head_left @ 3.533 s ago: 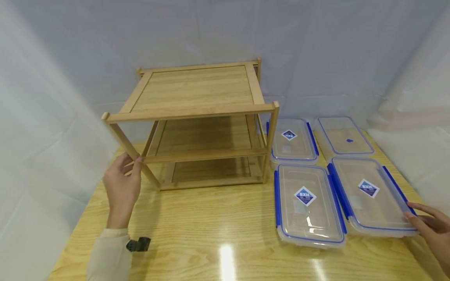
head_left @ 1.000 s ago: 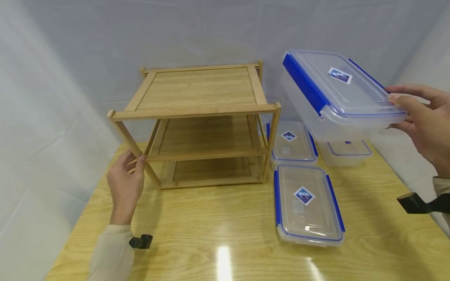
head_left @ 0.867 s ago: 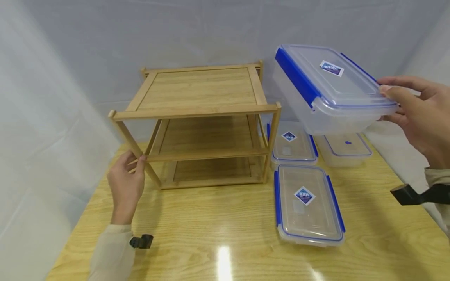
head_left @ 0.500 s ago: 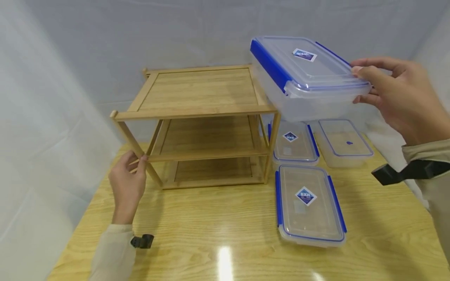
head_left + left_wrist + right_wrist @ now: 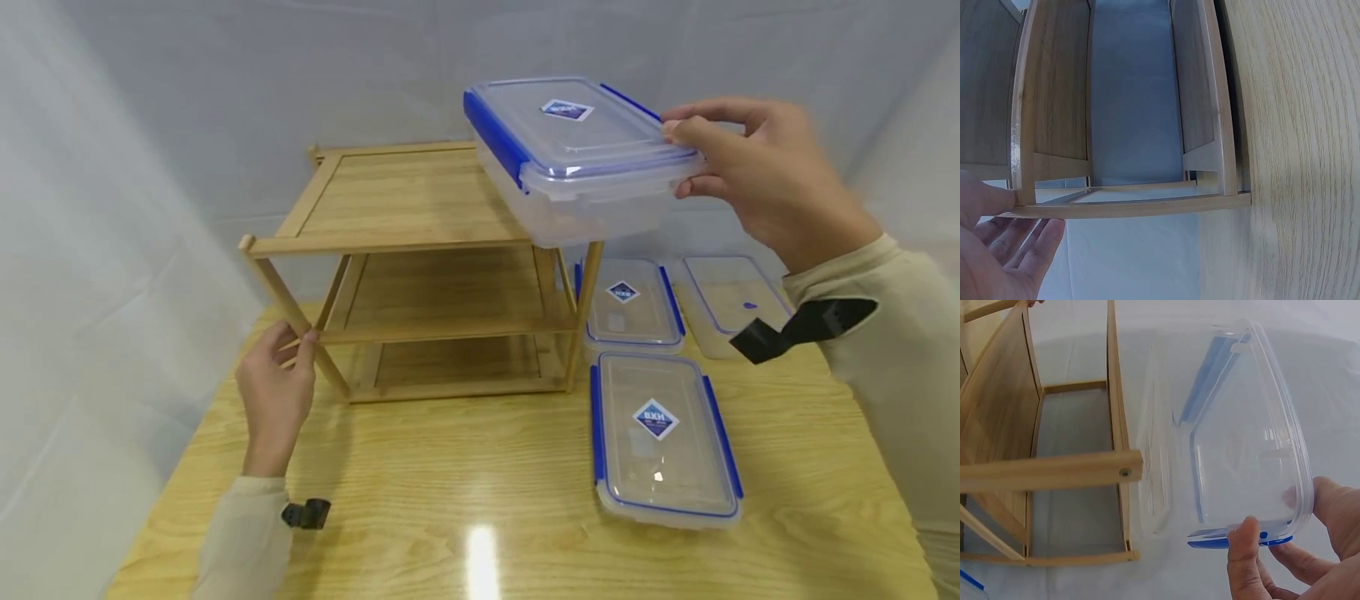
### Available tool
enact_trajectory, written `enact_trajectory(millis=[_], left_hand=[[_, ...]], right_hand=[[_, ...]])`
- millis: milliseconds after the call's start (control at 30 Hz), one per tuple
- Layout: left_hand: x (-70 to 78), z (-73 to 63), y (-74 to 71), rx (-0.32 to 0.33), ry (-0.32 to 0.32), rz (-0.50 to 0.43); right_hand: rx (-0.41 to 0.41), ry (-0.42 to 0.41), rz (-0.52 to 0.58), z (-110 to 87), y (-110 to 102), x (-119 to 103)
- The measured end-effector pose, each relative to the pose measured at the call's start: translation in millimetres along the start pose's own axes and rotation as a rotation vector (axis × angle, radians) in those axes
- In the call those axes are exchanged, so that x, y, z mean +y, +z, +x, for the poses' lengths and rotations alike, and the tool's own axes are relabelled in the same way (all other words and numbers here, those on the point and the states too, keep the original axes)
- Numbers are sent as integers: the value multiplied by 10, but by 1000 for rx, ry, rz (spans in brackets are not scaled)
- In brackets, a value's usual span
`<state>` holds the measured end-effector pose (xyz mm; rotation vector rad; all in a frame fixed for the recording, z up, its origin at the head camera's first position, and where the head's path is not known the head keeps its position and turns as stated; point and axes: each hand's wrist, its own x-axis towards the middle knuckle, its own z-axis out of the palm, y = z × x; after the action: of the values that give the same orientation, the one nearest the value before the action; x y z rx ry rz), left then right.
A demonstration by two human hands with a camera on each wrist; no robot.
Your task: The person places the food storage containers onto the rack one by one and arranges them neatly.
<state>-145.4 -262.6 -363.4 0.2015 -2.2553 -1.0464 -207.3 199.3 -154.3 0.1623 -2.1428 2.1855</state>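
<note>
A clear food storage container [image 5: 585, 137] with a clear lid, blue side clips and a diamond label hangs over the right end of the wooden rack [image 5: 420, 196]. My right hand [image 5: 765, 167] grips its right edge, thumb on the lid and fingers lower down. In the right wrist view the container [image 5: 1241, 444] appears beside the rack's top shelf, its base close to the wood; contact cannot be told. My left hand [image 5: 277, 383] pinches the rack's front left post at the middle shelf. In the left wrist view thumb and fingers of that hand [image 5: 1007, 240] lie either side of the post.
On the table [image 5: 420, 483], right of the rack, stand a lidded container [image 5: 667, 450] in front, a second lidded one [image 5: 626, 312] behind it, and one without visible clips [image 5: 731, 292] at the back right. A pale sheet [image 5: 187, 108] hangs behind.
My right hand has lifted the front right container off the table and carried it left, from above the other containers to over the rack's right end. The left hand stays on the post.
</note>
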Motion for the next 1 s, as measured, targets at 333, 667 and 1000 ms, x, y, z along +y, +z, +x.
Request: enact_trajectory(millis=[333, 667, 1000], left_hand=[[-2, 7, 18, -16, 12, -2], [15, -6, 3, -9, 22, -11], [22, -10, -27, -18, 16, -8]], right_hand=[[-35, 20, -99, 102, 468, -42], [-41, 6, -111, 182, 847, 12], [-47, 7, -103, 225, 1191, 25]])
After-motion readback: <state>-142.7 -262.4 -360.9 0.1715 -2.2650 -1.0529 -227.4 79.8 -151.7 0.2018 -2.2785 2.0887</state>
